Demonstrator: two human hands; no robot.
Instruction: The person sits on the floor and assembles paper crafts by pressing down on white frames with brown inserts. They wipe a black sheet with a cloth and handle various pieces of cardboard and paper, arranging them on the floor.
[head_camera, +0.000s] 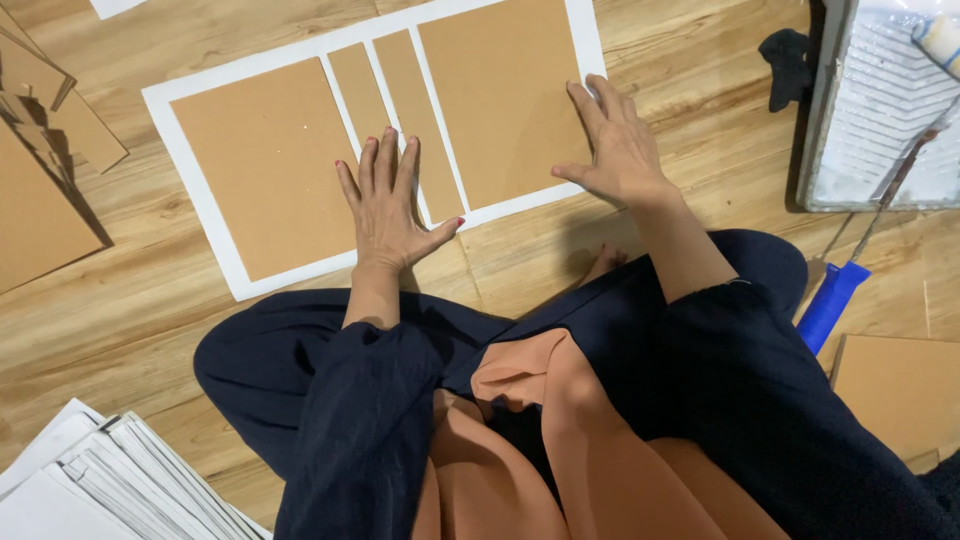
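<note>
A person sits on a wooden floor and looks down at a big white sheet that lies flat in front of the knees. Four brown cardboard pieces sit on the sheet – a wide one at 9 o'clock, two thin strips in the middle, and another wide one at 3 o'clock.

The left hand is flat and open, fingers spread a little, pressing down on the thin strips and the edge of the left wide piece. It grips nothing.

The right hand is flat and open too – it presses on the right edge of the right wide piece, near the sheet's white border.

At 2 o'clock from the hands a white paint tray stands on the floor, with a blue roller handle below it. At 7 o'clock lies a stack of white sheets. More brown boards rest at 9 o'clock
</note>
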